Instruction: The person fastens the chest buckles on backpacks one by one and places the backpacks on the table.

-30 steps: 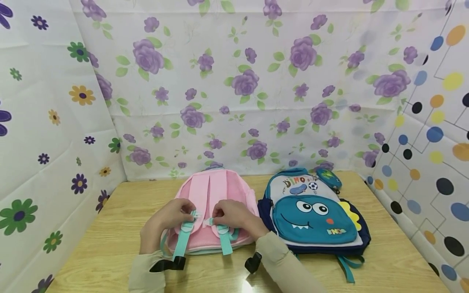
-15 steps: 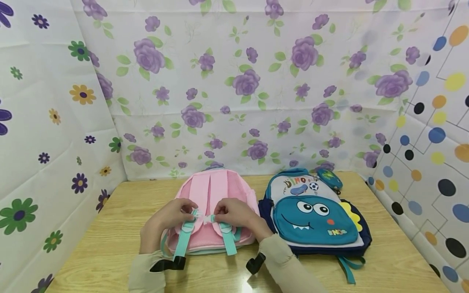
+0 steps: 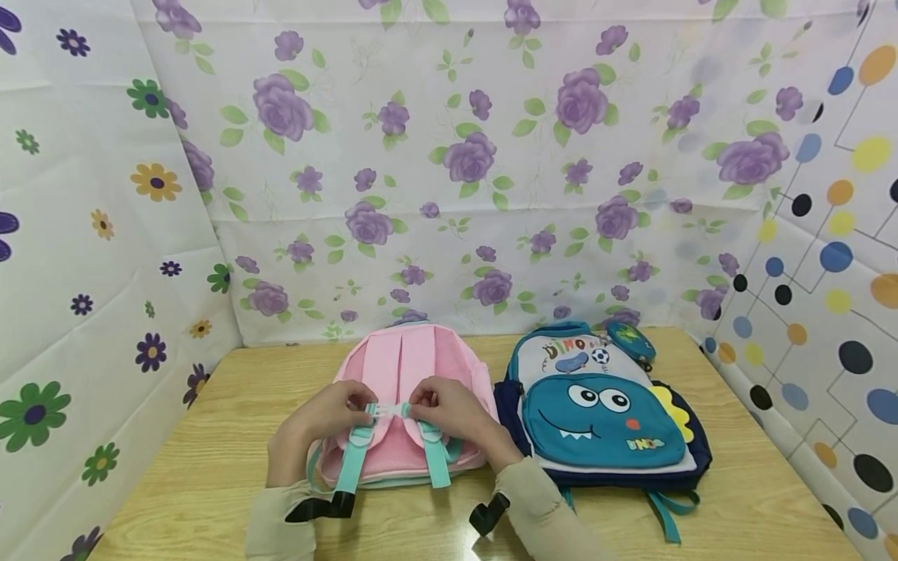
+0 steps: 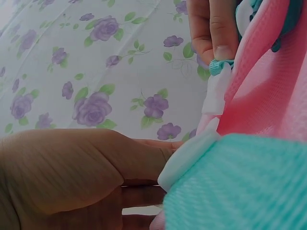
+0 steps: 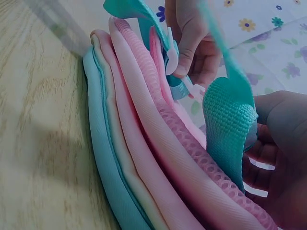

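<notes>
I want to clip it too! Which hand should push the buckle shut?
Probably the right hand: it pinches its half of the chest clip on the pink backpack, while the left hand holds the other half.

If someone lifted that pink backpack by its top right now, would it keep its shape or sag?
It would probably sag: the pink backpack lies flat on the table, and the right wrist view shows soft layers of mesh and fabric. It looks light, since it seems thin and unfilled. The teal straps would likely dangle.
</notes>
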A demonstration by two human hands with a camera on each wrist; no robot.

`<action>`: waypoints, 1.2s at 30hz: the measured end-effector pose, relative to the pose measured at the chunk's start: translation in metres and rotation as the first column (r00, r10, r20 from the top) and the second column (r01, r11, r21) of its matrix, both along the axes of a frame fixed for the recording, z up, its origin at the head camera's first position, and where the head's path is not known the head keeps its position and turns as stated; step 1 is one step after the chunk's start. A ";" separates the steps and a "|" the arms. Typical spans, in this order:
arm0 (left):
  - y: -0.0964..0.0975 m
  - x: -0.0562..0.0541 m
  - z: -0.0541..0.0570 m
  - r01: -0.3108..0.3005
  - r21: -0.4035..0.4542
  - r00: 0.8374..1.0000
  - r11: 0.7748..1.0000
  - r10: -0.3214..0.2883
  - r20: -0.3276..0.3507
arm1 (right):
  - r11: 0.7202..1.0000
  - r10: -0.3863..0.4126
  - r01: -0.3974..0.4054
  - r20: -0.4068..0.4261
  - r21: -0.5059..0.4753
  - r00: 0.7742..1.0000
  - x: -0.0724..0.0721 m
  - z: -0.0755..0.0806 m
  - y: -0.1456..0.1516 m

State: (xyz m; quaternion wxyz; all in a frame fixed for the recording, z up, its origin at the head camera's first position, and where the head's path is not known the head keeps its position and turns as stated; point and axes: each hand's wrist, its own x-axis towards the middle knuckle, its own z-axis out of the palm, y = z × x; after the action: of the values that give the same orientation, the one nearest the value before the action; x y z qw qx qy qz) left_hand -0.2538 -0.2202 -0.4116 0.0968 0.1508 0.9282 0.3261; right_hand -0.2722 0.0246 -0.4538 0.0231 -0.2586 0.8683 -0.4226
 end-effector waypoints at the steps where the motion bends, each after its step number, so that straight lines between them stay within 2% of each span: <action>1: 0.000 0.000 0.000 0.003 0.002 1.000 1.000 -0.003 -0.001 | 1.000 -0.003 0.003 0.001 -0.004 1.000 0.000 0.000 0.000; 10: 0.000 -0.001 0.001 0.046 0.030 0.999 0.998 -0.046 -0.021 | 0.999 -0.021 0.022 0.015 -0.025 1.000 0.000 -0.001 -0.001; 28: 0.003 0.000 0.004 0.058 0.057 0.998 0.997 -0.056 -0.041 | 0.998 -0.022 0.021 -0.009 -0.066 1.000 0.002 -0.002 -0.003; 36: 0.006 -0.001 0.003 0.059 0.037 0.997 0.998 -0.057 -0.061 | 0.998 -0.027 0.026 -0.014 -0.066 1.000 0.002 -0.003 -0.004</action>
State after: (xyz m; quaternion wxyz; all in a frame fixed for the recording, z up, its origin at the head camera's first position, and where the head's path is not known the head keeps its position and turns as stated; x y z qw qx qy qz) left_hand -0.2550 -0.2147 -0.4090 0.0755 0.1894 0.9194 0.3365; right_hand -0.2697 0.0204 -0.4568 0.0026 -0.2511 0.8575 -0.4491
